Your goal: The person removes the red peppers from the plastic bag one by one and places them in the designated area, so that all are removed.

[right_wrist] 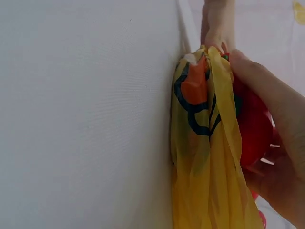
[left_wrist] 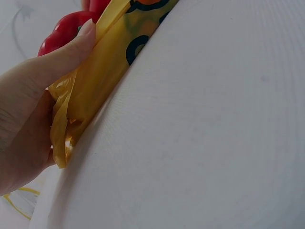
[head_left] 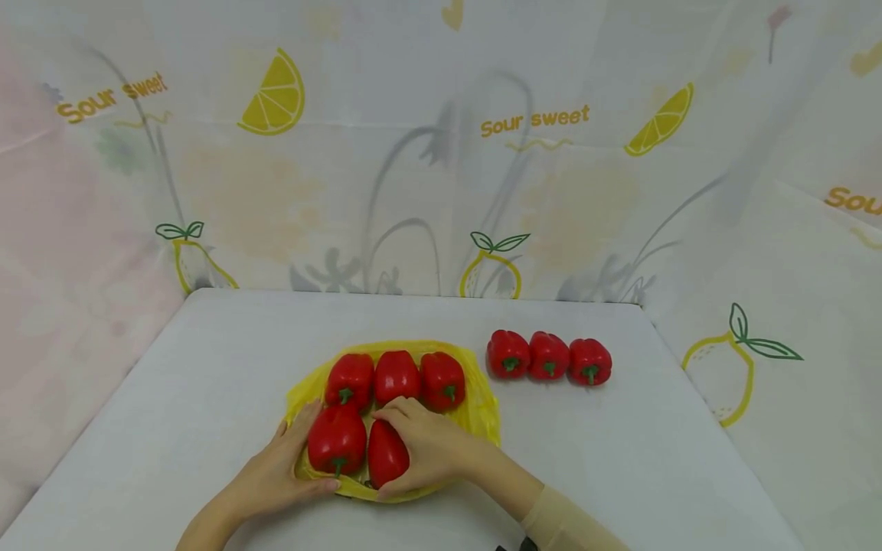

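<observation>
A yellow plastic bag (head_left: 485, 409) lies spread on the white table with its rim around several red bell peppers. My right hand (head_left: 430, 444) grips the front right bell pepper (head_left: 387, 453) inside the bag, thumb toward the near rim and fingers over the far side. In the right wrist view that pepper (right_wrist: 255, 126) sits between thumb and fingers behind the printed bag wall. My left hand (head_left: 279, 467) holds the bag's left edge, beside the front left pepper (head_left: 336, 440). Its thumb (left_wrist: 71, 55) lies along the rim in the left wrist view.
Behind these two, three more peppers (head_left: 396, 376) stand in a row in the bag. Another row of three red peppers (head_left: 549, 356) sits on the table (head_left: 620, 459) to the right of the bag. A lemon-print cloth (head_left: 413, 168) hangs behind the table's back edge.
</observation>
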The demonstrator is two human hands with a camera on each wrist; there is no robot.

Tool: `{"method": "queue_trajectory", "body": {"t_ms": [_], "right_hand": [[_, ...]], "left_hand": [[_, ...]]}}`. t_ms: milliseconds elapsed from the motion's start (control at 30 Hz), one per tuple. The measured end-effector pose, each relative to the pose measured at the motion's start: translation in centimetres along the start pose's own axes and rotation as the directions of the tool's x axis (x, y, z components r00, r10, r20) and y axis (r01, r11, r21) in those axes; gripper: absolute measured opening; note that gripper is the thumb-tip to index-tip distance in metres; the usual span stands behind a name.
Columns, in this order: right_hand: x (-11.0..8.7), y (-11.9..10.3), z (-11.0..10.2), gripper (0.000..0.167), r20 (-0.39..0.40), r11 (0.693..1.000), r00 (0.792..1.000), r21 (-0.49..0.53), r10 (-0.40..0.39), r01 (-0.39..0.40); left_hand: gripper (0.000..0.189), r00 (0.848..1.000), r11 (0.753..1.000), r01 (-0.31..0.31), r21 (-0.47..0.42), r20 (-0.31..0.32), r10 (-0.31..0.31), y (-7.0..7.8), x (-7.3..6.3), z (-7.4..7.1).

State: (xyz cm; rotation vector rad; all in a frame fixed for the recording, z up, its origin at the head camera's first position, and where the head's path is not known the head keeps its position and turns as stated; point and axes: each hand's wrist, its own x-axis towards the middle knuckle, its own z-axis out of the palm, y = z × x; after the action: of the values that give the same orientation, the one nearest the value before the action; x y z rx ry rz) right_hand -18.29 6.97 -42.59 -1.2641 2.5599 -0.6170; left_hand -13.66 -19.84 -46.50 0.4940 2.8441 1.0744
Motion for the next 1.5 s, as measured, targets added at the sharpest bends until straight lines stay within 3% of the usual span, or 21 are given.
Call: {"method": "queue_trajectory", "body": {"t_ms": [233,467,700,1000,1500], "right_hand": [[-1.5,-0.1,-1.5,0.091,-0.184,0.997,0.980,-0.001,-0.078,0.079],[-2.6,-0.4,-3.1,0.095,-0.282,0.995,0.955,-0.003,-0.096,0.100],[-3.3,-0.4,-4.0,0.098,-0.349,0.994,0.931,-0.025,-0.109,0.107],[-4.1,-0.1,-4.9,0.098,-0.423,0.995,0.900,-0.025,-0.102,0.101],[-5.9,1.2,-5.4,0.098,-0.470,0.997,0.879,-0.050,-0.079,0.063]], "left_hand": [[0.114,1.000,1.000,-0.001,0.004,-0.008,0.001,0.0,0.0,0.1],[0.113,1.000,1.000,0.001,-0.009,-0.013,-0.002,0.0,0.0,0.1],[0.113,0.999,1.000,-0.025,-0.001,-0.031,0.024,-0.1,-0.1,0.3],[0.115,1.000,1.000,-0.004,0.029,-0.010,0.004,0.0,0.0,0.0],[0.114,0.999,1.000,-0.023,0.004,-0.024,0.023,-0.3,0.0,0.2]]}}
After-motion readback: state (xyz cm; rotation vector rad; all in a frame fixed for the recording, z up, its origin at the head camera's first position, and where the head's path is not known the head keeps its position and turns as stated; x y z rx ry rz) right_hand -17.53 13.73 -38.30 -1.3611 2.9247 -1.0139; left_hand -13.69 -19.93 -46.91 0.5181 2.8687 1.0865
